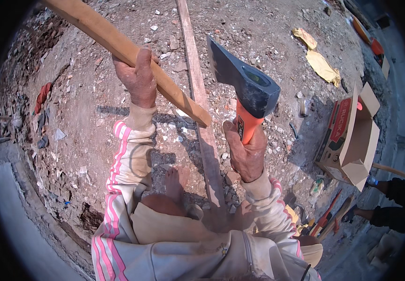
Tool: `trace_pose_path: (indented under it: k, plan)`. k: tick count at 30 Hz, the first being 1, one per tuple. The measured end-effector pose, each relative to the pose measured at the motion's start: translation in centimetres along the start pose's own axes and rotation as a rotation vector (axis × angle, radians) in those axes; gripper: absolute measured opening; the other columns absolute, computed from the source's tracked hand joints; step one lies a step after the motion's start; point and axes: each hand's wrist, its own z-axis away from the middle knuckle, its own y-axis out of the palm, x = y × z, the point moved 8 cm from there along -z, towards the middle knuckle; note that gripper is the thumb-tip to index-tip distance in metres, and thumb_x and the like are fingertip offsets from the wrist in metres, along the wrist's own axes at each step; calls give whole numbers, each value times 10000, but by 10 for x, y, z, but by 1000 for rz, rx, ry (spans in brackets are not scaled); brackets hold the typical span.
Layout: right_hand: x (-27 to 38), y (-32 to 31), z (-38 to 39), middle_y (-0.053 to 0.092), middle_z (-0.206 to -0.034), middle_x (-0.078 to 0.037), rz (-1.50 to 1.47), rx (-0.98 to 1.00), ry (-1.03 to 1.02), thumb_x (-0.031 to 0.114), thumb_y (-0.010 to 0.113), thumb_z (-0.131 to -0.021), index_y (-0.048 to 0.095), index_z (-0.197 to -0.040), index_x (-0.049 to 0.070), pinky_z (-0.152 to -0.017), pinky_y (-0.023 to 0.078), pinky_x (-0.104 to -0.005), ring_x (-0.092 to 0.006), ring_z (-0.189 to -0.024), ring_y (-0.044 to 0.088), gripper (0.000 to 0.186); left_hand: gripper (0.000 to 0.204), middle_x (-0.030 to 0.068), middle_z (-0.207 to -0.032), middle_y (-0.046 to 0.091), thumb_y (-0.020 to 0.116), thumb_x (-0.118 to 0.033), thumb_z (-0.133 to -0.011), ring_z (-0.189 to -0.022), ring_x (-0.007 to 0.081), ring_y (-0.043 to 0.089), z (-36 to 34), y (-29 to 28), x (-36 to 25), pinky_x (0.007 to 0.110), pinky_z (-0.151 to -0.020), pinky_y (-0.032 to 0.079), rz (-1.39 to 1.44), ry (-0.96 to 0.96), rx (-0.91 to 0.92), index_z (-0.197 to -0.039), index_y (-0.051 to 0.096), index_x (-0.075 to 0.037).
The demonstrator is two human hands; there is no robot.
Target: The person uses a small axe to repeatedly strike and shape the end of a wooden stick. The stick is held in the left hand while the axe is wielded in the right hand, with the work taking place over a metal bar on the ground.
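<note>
My left hand (pixel 139 77) is wrapped round a long squared wooden beam (pixel 104 35), which slants from the upper left down toward the middle. Its lower end is just above or against a plank (pixel 194 65) lying on the ground; I cannot tell which. In my right hand (pixel 247 152) is an axe, gripped by its orange handle (pixel 245 119) close below the head. The dark axe head (pixel 244 77) points up, its blade edge toward the upper left. A gap separates the axe from the beam.
Rubble and stones cover the ground (pixel 94 145). An open cardboard box (pixel 347 140) stands at right, near another person's legs (pixel 394 206). Yellow crumpled scraps (pixel 323 66) lie farther off. Long-handled tools (pixel 326 215) lie at lower right. My bare foot (pixel 176 180) is beside the plank.
</note>
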Motion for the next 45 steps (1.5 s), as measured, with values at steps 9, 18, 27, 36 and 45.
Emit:
trace_pose_path:
  k: [9,18,27,36,45]
  plan:
    - [-144,7,79,678,-897,-162,290,71,169,225,678,-955,625,-1138,23,-737,520,-400,-244,-813,683,278,339,75,-808,590,690,-113,-925,-630,139,583,18,-18,-27,281,-584,508,-27,29,-20,-1145,442,-43]
    - [-24,17,70,730,-921,-129,241,105,109,148,713,-941,659,-1188,-2,-722,522,-335,-162,-828,670,294,298,65,-762,584,681,-107,-925,-631,144,590,-8,-11,-81,278,-570,504,-39,15,-21,-1108,454,-45]
    - [-121,-24,11,577,-726,1,-100,-18,149,142,756,-916,651,-1066,1,-620,463,-319,-122,-655,536,231,304,75,-793,573,681,-94,-918,-640,151,595,32,-13,79,287,-556,514,1,-21,-8,-1108,446,-52]
    - [-123,-56,46,717,-873,-183,270,189,234,155,728,-892,658,-1165,31,-725,551,-401,-318,-824,741,308,282,83,-790,588,677,-89,-914,-637,160,601,35,42,8,278,-554,520,-10,-47,-7,-1088,460,-51]
    - [-196,-65,61,713,-884,-212,308,169,199,153,739,-847,679,-1192,47,-721,553,-414,-374,-823,721,366,252,84,-784,588,683,-102,-910,-641,163,608,44,42,53,281,-544,526,-2,-76,-37,-1040,473,-51]
